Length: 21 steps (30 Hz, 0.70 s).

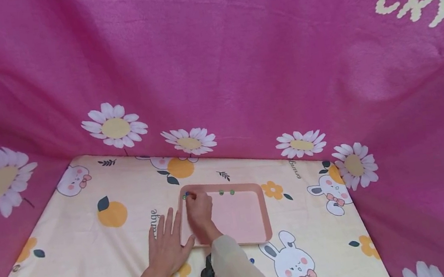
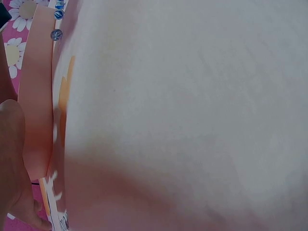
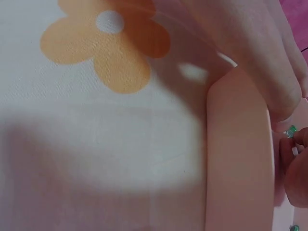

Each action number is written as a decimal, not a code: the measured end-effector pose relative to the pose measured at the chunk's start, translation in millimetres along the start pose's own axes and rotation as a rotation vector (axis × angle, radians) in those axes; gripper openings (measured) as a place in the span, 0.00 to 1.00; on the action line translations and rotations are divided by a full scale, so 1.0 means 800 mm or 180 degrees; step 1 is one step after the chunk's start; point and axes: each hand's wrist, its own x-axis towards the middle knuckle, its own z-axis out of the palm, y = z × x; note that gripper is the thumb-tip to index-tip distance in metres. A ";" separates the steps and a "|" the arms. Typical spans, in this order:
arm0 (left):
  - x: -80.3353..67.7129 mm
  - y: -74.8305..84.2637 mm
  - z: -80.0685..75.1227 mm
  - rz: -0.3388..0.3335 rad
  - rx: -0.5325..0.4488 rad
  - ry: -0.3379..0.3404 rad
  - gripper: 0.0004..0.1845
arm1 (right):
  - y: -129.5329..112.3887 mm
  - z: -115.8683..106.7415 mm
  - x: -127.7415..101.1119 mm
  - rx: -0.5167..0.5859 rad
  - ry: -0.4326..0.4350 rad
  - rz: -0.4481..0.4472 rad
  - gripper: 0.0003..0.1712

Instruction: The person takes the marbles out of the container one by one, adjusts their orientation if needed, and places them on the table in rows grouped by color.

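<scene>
A pink tray lies on the printed cloth. My left hand rests flat and spread on the cloth at the tray's left side, its thumb against the tray's rim. My right hand reaches into the tray's far left corner with curled fingers. There its fingertips pinch a small green bead. Two more green beads lie along the tray's far edge. In the left wrist view, blue beads show by the tray's far end.
A cream cloth printed with oranges, flowers and rabbits covers the surface. A magenta daisy blanket rises behind and on both sides. A dark object sits under my right forearm.
</scene>
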 end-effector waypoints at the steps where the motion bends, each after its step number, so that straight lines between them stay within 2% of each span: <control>1: 0.000 0.000 0.000 -0.0007 -0.0004 -0.0011 0.45 | 0.000 0.000 0.000 -0.0013 -0.0009 0.0008 0.11; 10: 0.000 0.000 -0.003 -0.0056 -0.0012 -0.0083 0.46 | -0.004 0.001 0.003 -0.0154 -0.0017 -0.0109 0.12; 15: 0.001 0.002 -0.004 -0.0059 -0.0057 -0.0101 0.46 | -0.004 0.002 0.005 -0.0201 0.0006 -0.0009 0.11; 21: 0.001 0.001 -0.003 -0.0068 -0.0038 -0.0105 0.46 | -0.005 0.000 0.005 -0.0103 -0.0022 0.0016 0.08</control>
